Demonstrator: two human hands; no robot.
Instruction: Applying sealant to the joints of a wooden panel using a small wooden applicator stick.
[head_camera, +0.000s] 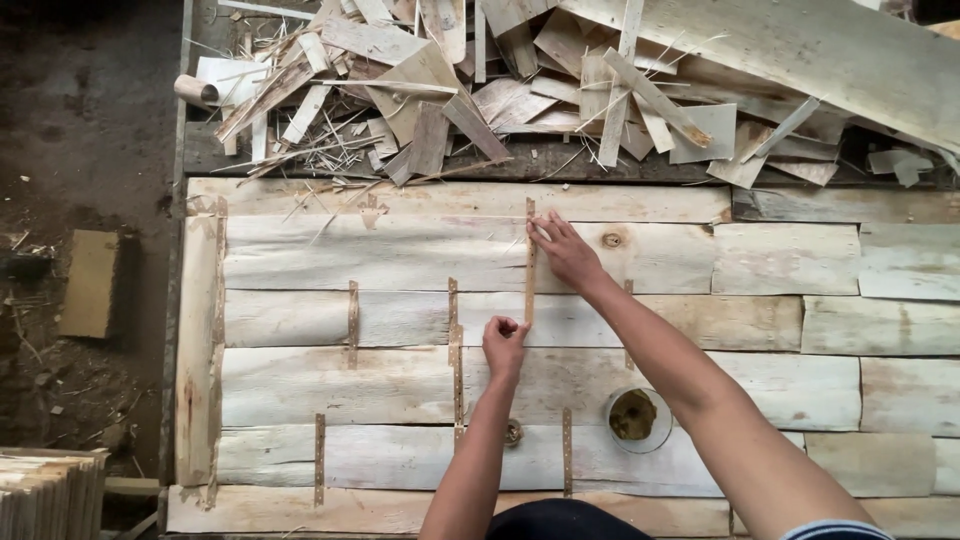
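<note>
Two hands, left hand (503, 343) and right hand (563, 250), on brown tape strip (530, 262).

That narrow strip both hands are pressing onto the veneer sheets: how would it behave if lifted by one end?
The strip looks paper-thin and long, so it would probably droop rather than stay straight. Pinched by the left hand and flattened by the right hand, it seems very light. It might tear easily, like the scraps piled beyond.
</note>
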